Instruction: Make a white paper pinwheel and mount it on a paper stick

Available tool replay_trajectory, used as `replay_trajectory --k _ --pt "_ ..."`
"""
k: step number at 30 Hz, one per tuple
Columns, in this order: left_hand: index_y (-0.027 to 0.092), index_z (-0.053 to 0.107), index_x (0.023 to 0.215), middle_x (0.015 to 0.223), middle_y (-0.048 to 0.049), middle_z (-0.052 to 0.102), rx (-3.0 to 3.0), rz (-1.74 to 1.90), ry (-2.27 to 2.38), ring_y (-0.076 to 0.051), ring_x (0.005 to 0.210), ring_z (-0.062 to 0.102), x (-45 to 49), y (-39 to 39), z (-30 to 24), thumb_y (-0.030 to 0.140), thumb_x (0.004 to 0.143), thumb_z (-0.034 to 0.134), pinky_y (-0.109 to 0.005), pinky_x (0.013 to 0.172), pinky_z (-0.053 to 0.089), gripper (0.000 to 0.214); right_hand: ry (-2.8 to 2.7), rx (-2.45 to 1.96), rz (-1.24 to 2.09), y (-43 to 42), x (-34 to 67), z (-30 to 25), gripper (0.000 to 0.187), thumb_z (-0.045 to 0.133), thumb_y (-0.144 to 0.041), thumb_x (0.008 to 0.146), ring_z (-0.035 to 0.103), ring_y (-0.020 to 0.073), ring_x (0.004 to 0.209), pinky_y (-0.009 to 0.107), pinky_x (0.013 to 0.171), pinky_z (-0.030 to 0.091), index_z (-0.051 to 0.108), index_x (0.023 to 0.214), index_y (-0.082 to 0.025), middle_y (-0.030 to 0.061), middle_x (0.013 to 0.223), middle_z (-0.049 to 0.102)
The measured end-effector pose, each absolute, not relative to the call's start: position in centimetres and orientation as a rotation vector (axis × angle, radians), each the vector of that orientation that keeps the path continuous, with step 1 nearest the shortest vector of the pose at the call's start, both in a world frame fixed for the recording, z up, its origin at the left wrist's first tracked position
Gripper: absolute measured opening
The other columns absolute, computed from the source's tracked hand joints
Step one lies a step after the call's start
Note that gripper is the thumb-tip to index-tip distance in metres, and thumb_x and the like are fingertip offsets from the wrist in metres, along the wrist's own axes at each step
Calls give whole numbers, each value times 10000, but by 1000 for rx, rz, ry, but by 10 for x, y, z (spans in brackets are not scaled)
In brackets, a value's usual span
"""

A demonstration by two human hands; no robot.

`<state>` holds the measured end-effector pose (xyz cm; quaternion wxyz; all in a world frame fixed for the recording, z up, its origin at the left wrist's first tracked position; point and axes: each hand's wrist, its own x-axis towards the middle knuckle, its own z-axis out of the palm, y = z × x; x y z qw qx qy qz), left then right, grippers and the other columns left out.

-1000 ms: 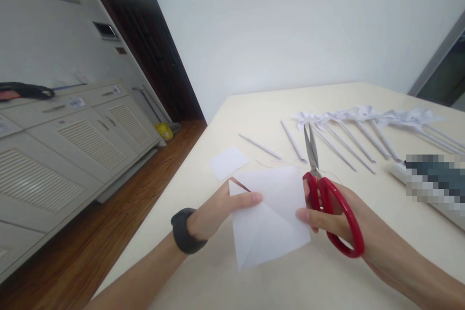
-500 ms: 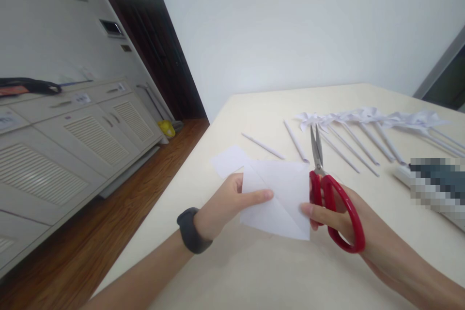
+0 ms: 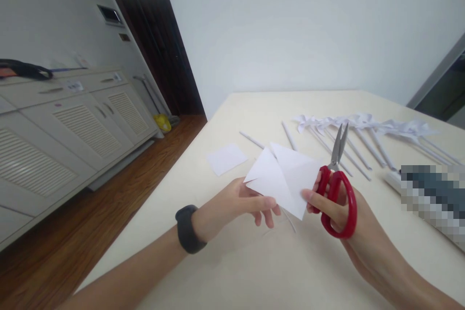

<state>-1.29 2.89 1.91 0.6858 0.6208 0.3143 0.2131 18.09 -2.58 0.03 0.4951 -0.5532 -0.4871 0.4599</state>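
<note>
A square of white paper (image 3: 271, 174) is between my hands, tilted, with diagonal creases and slits cut in at its upper and left corners. My left hand (image 3: 241, 203), with a dark band on the wrist, is loosely at its lower left edge. The thumb lies along that edge and the fingertips show below it. My right hand (image 3: 336, 206) pinches the right side of the paper under its thumb. The same hand keeps red-handled scissors (image 3: 351, 213), whose handles are around its fingers. Their blades point up and away, slightly apart, clear of the paper.
Another white paper piece (image 3: 227, 159) lies on the cream table (image 3: 218, 271). Behind my hands are rolled paper sticks (image 3: 289, 135) and a row of paper pinwheels (image 3: 363, 121) on sticks. A pixelated object (image 3: 432, 193) lies at the right. A louvred cabinet (image 3: 83, 126) stands left.
The paper square has turned between my hands, so a corner now points up and its slits show. My left fingers have loosened and dropped lower. The scissors have swung slightly right.
</note>
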Motion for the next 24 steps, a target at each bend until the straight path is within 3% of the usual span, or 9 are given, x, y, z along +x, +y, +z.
replay_trajectory --k 6,10,16,20,24 --pt "116 582 690 596 -3 575 1313 597 732 -94 512 519 -10 23 12 277 805 539 -234 529 392 202 -1166 -1320 948 -29 175 -4 192 600 -373 767 508 119 611 234 559 397 511 717 -212 -36 673 558" --pt "106 574 610 535 -14 552 1409 551 734 -97 492 499 -9 17 8 330 823 497 -233 509 378 318 -1167 -1296 907 -32 171 -4 166 624 -329 754 521 115 621 222 575 412 509 725 -213 -38 674 572" --pt "119 589 690 496 11 540 1513 556 924 -94 475 495 -11 10 5 343 812 506 -219 498 384 268 -1247 -1239 1167 -31 169 2 160 629 -286 742 503 108 581 217 535 399 491 752 -205 -34 665 558" --pt "136 528 541 448 22 503 1594 762 1068 -96 481 482 -15 18 15 318 818 493 -219 517 383 333 -1320 -1043 1437 -27 171 4 236 614 -384 743 489 108 608 237 576 398 472 797 -203 -19 732 529" --pt "150 467 463 392 33 466 1596 941 1115 -89 438 448 -18 26 23 290 821 477 -229 523 367 385 -1357 -987 1569 -29 170 6 417 500 -613 725 429 99 496 243 493 363 428 761 -204 -32 615 453"
